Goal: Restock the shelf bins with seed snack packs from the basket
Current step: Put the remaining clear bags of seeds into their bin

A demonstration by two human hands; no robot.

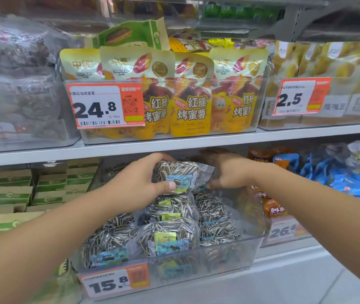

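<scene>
The left hand [139, 183] grips a seed pack [178, 175] above the rear of the clear bin [225, 257], which holds more seed packs. The right hand [229, 172], fingers spread and loose, touches that pack's far edge. Right of the bin sit orange packs [273, 207].

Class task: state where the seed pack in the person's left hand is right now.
In the head view, the seed pack sits centre frame, held by the left hand above the clear seed bin, just under the shelf edge.
</scene>
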